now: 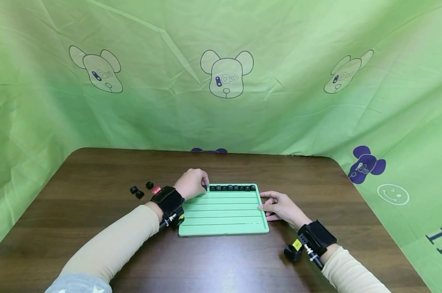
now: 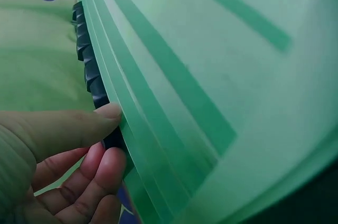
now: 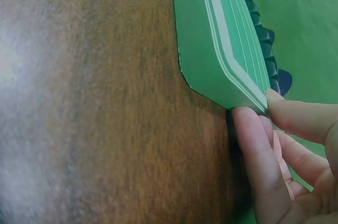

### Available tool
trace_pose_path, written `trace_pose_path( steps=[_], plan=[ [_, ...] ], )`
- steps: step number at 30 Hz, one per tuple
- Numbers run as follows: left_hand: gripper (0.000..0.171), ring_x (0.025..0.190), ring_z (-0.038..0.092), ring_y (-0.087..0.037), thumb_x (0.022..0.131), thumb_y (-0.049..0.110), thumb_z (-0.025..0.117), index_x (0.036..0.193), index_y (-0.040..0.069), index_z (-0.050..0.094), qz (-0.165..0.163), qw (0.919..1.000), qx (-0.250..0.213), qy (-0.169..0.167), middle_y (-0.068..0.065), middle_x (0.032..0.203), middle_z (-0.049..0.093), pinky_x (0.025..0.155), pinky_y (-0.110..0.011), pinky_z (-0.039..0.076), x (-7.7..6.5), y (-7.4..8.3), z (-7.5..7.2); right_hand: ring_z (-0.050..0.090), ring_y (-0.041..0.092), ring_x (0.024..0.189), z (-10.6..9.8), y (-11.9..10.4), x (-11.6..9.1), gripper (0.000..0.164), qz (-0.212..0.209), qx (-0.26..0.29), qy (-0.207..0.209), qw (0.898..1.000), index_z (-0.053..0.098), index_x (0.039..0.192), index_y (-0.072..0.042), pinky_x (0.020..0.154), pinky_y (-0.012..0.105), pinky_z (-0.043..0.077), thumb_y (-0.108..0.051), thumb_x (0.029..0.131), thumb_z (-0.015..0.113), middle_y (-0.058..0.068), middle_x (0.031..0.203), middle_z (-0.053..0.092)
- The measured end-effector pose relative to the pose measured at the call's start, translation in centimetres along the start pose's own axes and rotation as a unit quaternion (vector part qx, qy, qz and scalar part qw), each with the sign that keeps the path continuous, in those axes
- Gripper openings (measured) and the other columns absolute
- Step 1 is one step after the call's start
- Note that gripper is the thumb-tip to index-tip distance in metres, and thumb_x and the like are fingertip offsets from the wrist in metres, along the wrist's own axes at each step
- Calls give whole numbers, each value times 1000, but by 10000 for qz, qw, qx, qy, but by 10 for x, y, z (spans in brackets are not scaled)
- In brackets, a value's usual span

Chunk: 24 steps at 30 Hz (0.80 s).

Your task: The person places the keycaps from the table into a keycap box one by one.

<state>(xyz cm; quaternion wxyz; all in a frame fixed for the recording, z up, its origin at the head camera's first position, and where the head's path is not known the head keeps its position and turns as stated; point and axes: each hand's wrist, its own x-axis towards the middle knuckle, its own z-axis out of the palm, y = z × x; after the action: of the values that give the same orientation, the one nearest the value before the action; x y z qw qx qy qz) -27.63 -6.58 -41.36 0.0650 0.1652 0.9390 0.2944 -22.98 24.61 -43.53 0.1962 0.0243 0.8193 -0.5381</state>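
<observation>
A light green ridged tray (image 1: 221,214) lies on the table, a row of black keycaps (image 1: 232,188) along its far ridge. At the row's left end my left hand (image 1: 192,184) pinches a black keycap (image 2: 112,138) between thumb and fingers, right against the tray's far strip. My right hand (image 1: 281,207) grips the tray's right edge, its thumb (image 3: 296,118) on the rim and the fingers against the side wall. The tray's left edge is partly hidden behind the left wrist.
Several loose black keycaps (image 1: 139,194) and a small red piece with white marks (image 1: 156,190) lie left of the tray, beside the left wrist. The brown wooden table (image 1: 213,264) ends at a green printed cloth (image 1: 279,122) hanging behind it.
</observation>
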Motion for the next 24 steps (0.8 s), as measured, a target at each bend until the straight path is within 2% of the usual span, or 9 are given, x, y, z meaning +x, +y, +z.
trace_pose_path(
  steps=[6,14,18,24],
  plan=[
    [21,75,56,-17,77,-1,87,86,8,70,9,10000,70,-66,1,80,59,76,-35,50,4,1,1,61,14,70,0,0,-1,56,24,25,17,10000,47,145,9,61,28,58,0,95,70,7,90,58],
    [17,77,57,-17,79,-4,85,85,7,73,-6,9999,-11,-119,0,80,62,78,-35,50,0,0,-6,61,14,71,1,0,0,54,13,4,36,10000,49,144,9,62,28,58,0,95,70,8,90,58],
    [17,77,57,-16,80,-5,83,83,8,73,53,9999,62,-106,1,79,62,77,-34,50,0,2,-6,62,14,70,1,0,0,55,-4,10,16,10000,49,144,9,61,28,58,0,95,70,8,90,59],
    [17,76,56,-17,81,-4,82,84,9,72,-25,9998,131,-148,1,80,61,75,-34,49,0,6,-5,61,14,71,-1,1,-2,56,-73,-10,-37,10000,47,145,10,61,29,58,-1,95,71,7,90,59]
  ],
)
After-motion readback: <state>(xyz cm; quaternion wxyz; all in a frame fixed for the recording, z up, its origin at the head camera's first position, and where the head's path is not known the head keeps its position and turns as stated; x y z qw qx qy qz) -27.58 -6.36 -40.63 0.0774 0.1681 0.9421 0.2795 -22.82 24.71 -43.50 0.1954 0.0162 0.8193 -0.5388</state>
